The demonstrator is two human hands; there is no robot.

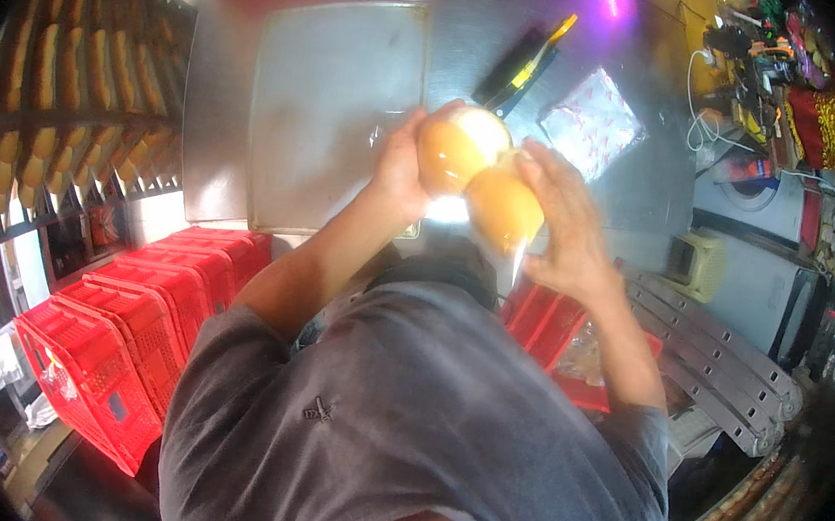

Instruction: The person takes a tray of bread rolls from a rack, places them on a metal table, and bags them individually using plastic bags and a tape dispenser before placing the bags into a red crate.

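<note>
Two round golden buns, seemingly in clear plastic, are held above the near edge of a metal table (454,38). My left hand (404,165) grips the left bun (458,151) from its left side. Against the right side of the lower, right bun (506,205) lies my right hand (564,222), its fingers curved around it. The two buns touch each other. A pointed end of clear film hangs below the right bun. Beyond my hands, a black and yellow tool (530,68), its kind unclear, rests on the table beside a stack of printed clear bags (596,123).
A flat metal tray (338,102) lies on the table at the left. Racks of long bread loaves (74,69) stand far left, above stacked red plastic crates (125,323). Another red crate (547,326) and a folded metal ladder (710,349) are at the lower right.
</note>
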